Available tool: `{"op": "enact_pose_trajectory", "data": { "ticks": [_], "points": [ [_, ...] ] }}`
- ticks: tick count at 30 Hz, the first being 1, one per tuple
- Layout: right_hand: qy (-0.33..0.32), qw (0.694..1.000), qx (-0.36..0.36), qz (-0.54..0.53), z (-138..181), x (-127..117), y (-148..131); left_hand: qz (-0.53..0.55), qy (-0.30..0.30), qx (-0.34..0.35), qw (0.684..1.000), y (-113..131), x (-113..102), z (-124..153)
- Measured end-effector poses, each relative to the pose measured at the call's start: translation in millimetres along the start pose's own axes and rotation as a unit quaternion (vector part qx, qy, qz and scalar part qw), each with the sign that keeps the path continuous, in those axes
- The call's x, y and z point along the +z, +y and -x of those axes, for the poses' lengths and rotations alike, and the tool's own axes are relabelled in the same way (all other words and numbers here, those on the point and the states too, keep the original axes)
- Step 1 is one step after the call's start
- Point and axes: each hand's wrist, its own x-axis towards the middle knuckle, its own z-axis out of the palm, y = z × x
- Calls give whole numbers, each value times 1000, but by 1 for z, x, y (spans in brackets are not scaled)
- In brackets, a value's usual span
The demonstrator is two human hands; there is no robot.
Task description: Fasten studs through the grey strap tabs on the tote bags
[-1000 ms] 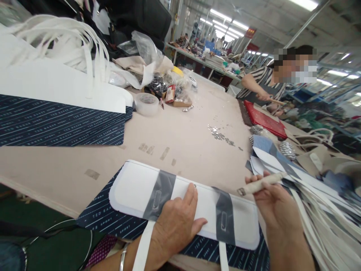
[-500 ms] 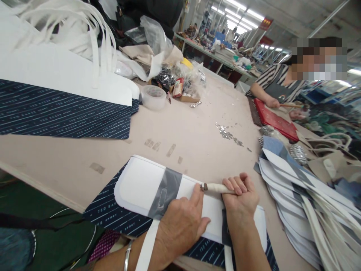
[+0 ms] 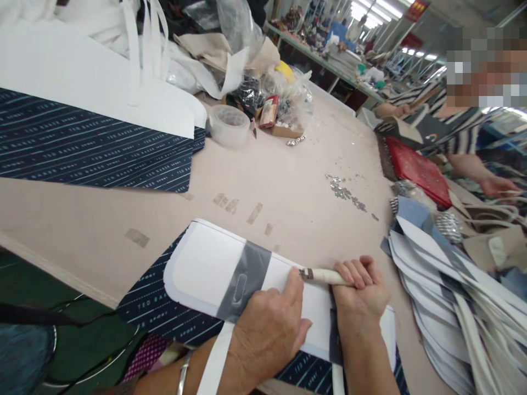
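A white bag panel (image 3: 208,258) with grey strips and white straps lies on dark blue printed fabric (image 3: 185,323) near the table's front edge. My left hand (image 3: 272,323) rests on the panel, index finger stretched out and thumb apart. Its fingertip is right by the metal tip of a hand tool (image 3: 323,276) with a pale handle. My right hand (image 3: 360,288) is wrapped round the handle, which lies almost level along the panel's far edge. The tool's exact kind is not clear. One grey strip (image 3: 246,280) with a stitched slot shows left of my left hand.
At right are stacked white panels with straps (image 3: 432,285). A clear tape roll (image 3: 229,126) and plastic-wrapped odds and ends sit at the back. Small metal pieces (image 3: 346,192) lie scattered mid-table. More printed fabric (image 3: 94,148) is at left. A co-worker stands beyond a red item (image 3: 418,167).
The view has shifted slightly. My hands and the tool hold nearly the same place on the panel. The co-worker's hands have moved apart, one now raised with a dark and beige piece near it.
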Motion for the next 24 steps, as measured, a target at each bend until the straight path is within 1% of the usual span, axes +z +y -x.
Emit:
{"op": "enact_pose_trajectory", "data": {
  "ticks": [3,7,9,11,13,14,16,21,24],
  "points": [
    [-18,999,-32,23,3,7,1,6,-4,7,1000,0,-2,-1],
    [-53,993,-84,68,14,26,3,28,-11,11,999,0,-2,-1],
    [-94,984,-104,106,21,36,5,41,-17,8,999,0,-2,0],
    [-151,969,-125,148,28,45,6,51,-20,1,998,0,-2,0],
    [-197,954,-138,177,32,49,5,58,-21,-3,998,0,-3,0],
    [-210,950,-138,183,33,50,4,58,-22,-4,998,-1,-4,0],
    [-208,952,-133,182,32,49,2,54,-22,-3,998,-1,-5,0],
    [-152,964,-143,166,27,42,-2,41,-12,5,999,-1,-4,0],
    [-149,963,-147,171,28,42,1,40,-8,5,999,-1,-3,0]
  ]
}}
